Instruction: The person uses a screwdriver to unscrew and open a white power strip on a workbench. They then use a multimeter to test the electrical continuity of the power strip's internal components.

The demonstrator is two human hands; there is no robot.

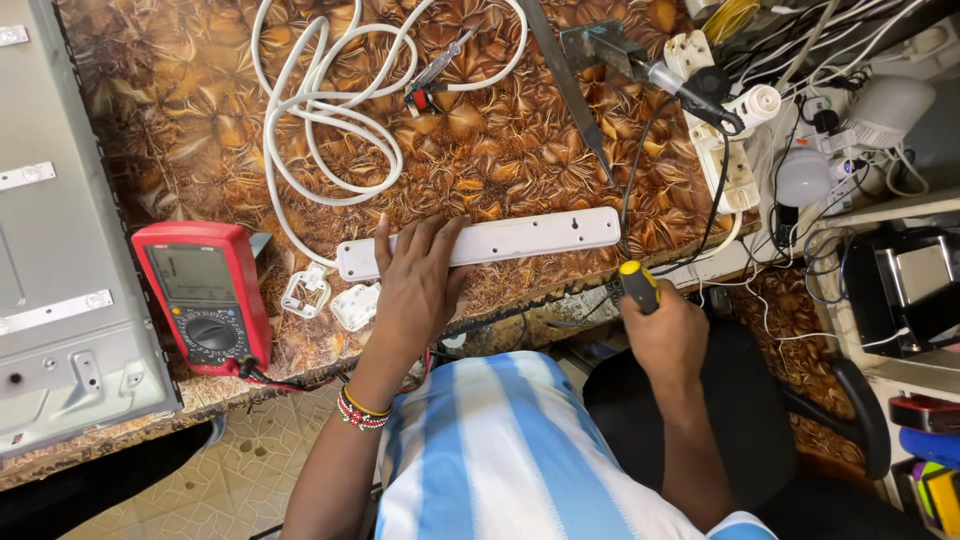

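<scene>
White power strip (520,240) lies left-to-right under left hand (420,285).

A long white power strip (500,241) lies back-up on the patterned bench; a yellow-handled screwdriver (638,285) points up.

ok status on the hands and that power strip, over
Left hand flat on the white power strip, pinning it to the table. Right hand gripping a yellow-handled screwdriver, off the strip. White plug parts and red multimeter lie left.
</scene>
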